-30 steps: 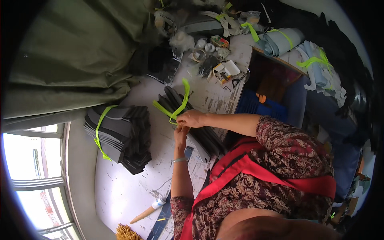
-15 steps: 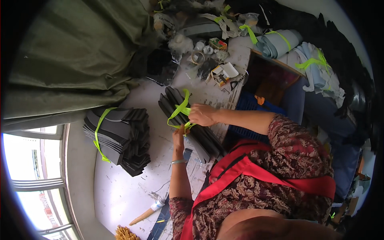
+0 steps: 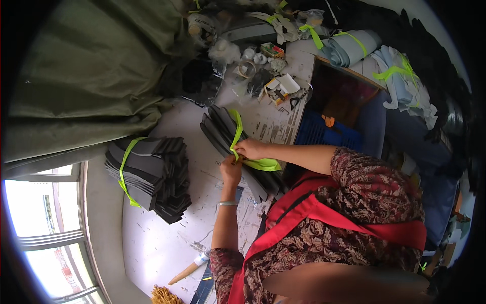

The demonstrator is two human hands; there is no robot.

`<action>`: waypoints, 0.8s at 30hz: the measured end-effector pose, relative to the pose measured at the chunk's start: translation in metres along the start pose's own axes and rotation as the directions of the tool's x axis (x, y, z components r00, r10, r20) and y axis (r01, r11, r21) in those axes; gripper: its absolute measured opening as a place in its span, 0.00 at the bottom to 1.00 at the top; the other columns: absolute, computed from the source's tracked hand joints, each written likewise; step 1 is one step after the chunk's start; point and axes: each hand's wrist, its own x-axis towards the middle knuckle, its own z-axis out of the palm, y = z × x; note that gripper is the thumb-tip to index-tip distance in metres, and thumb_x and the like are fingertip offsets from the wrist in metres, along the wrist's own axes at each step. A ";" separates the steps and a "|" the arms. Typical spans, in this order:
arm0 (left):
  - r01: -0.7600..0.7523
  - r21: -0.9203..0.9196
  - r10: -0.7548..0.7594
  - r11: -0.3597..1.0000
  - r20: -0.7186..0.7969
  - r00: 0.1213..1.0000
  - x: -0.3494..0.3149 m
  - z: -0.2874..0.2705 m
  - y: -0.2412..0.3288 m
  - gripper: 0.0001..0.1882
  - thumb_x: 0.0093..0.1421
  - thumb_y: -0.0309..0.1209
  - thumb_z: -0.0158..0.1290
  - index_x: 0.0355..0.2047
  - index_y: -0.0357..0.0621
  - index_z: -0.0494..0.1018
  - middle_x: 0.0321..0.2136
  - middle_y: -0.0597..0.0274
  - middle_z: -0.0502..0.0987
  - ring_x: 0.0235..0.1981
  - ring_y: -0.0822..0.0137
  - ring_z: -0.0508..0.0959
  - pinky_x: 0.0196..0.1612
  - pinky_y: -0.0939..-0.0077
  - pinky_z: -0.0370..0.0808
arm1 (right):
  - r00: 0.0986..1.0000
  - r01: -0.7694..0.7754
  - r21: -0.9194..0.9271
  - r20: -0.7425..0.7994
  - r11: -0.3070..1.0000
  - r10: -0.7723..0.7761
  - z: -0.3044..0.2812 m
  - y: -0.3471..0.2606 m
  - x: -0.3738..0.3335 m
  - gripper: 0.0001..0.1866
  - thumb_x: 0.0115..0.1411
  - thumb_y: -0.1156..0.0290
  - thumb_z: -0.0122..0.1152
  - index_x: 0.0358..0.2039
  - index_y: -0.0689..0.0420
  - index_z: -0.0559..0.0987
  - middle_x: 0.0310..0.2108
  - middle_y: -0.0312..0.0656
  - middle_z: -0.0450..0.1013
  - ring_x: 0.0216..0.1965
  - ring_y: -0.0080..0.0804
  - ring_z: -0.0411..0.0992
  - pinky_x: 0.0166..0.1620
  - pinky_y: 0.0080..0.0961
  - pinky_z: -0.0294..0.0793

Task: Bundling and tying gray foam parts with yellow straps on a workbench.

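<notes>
A stack of long dark grey pieces (image 3: 216,138) lies slanting on the pale tabletop, wrapped by a bright yellow-green strip (image 3: 237,124). My left hand (image 3: 231,170) is closed on the strip at the stack's left edge. Right beside it, my right hand (image 3: 250,149) pinches the same strip, its fingertips almost meeting those of the left. One loose end of the strip spreads over the stack below my right hand. Whether a knot sits between the fingers is hidden.
To the left stands a tied bundle of dark grey pieces (image 3: 147,175). Near the front edge lie a wooden-handled tool (image 3: 187,271) and a straw brush (image 3: 165,295). Small boxes (image 3: 281,87) and a tape roll (image 3: 247,68) clutter the back. A blue crate (image 3: 324,133) sits right.
My hands have come together at the stack's left edge. The strip's loop is drawn in, and a loose end now lies across the stack toward the right.
</notes>
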 end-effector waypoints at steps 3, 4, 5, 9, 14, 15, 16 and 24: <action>-0.463 0.454 0.577 0.761 -0.147 0.804 0.004 0.011 0.016 0.04 0.47 0.19 0.54 0.26 0.36 0.73 0.26 0.57 0.74 0.29 0.58 0.75 0.33 0.70 0.70 | 0.992 -0.106 -0.122 0.060 0.987 0.114 0.003 -0.001 0.016 0.13 0.54 0.74 0.49 0.40 0.60 0.77 0.27 0.49 0.76 0.28 0.35 0.76 0.31 0.32 0.75; -0.426 0.438 0.548 0.792 -0.203 0.811 0.006 0.012 0.016 0.05 0.47 0.18 0.52 0.26 0.35 0.71 0.28 0.54 0.72 0.31 0.53 0.74 0.35 0.67 0.71 | 0.969 -0.210 -0.018 0.126 0.978 0.211 0.000 -0.001 0.019 0.14 0.53 0.77 0.48 0.40 0.60 0.77 0.26 0.49 0.75 0.25 0.34 0.76 0.27 0.31 0.76; -0.388 0.419 0.517 0.821 -0.257 0.817 0.007 0.013 0.015 0.05 0.46 0.17 0.50 0.27 0.33 0.70 0.30 0.50 0.70 0.33 0.48 0.72 0.36 0.63 0.71 | 0.948 -0.307 0.312 0.187 0.899 0.259 -0.004 0.000 0.017 0.14 0.56 0.79 0.44 0.40 0.60 0.76 0.23 0.42 0.74 0.21 0.30 0.74 0.24 0.26 0.75; -0.312 0.367 0.433 0.876 -0.315 0.845 0.006 0.014 0.004 0.05 0.47 0.17 0.52 0.26 0.36 0.71 0.29 0.54 0.71 0.30 0.56 0.73 0.33 0.69 0.70 | 0.888 -0.349 0.310 0.410 0.884 0.207 -0.025 0.003 0.031 0.12 0.55 0.78 0.49 0.39 0.62 0.76 0.22 0.39 0.73 0.21 0.26 0.73 0.23 0.24 0.76; -0.237 0.030 0.234 0.971 -0.318 0.919 0.011 0.004 -0.028 0.05 0.47 0.19 0.55 0.27 0.39 0.76 0.21 0.68 0.70 0.22 0.75 0.70 0.27 0.79 0.67 | 0.841 -0.304 0.145 0.505 0.941 0.194 -0.021 0.003 0.042 0.08 0.51 0.79 0.55 0.33 0.64 0.75 0.22 0.41 0.73 0.19 0.27 0.72 0.21 0.23 0.74; -0.161 -0.056 0.139 0.985 -0.282 0.949 0.011 0.003 -0.031 0.05 0.48 0.19 0.56 0.27 0.40 0.77 0.20 0.71 0.70 0.21 0.79 0.68 0.25 0.82 0.66 | 0.841 -0.308 0.150 0.504 0.939 0.196 -0.022 0.002 0.044 0.08 0.51 0.79 0.55 0.33 0.64 0.75 0.22 0.41 0.73 0.19 0.27 0.72 0.21 0.23 0.74; -0.157 -0.054 0.137 0.986 -0.278 0.951 0.011 0.004 -0.033 0.05 0.48 0.19 0.56 0.27 0.40 0.77 0.20 0.71 0.70 0.21 0.79 0.68 0.25 0.82 0.66 | 0.822 -0.288 0.091 0.534 0.953 0.198 -0.023 0.001 0.046 0.08 0.50 0.78 0.55 0.33 0.63 0.75 0.22 0.41 0.73 0.18 0.28 0.72 0.21 0.24 0.74; -0.115 -0.349 0.042 0.930 -0.210 0.977 0.005 0.006 -0.030 0.05 0.53 0.19 0.54 0.30 0.38 0.77 0.21 0.69 0.72 0.22 0.78 0.70 0.26 0.84 0.67 | 0.937 0.159 -0.246 0.342 0.956 -0.068 -0.010 0.000 0.041 0.04 0.50 0.71 0.57 0.25 0.57 0.78 0.20 0.45 0.74 0.19 0.38 0.73 0.25 0.32 0.73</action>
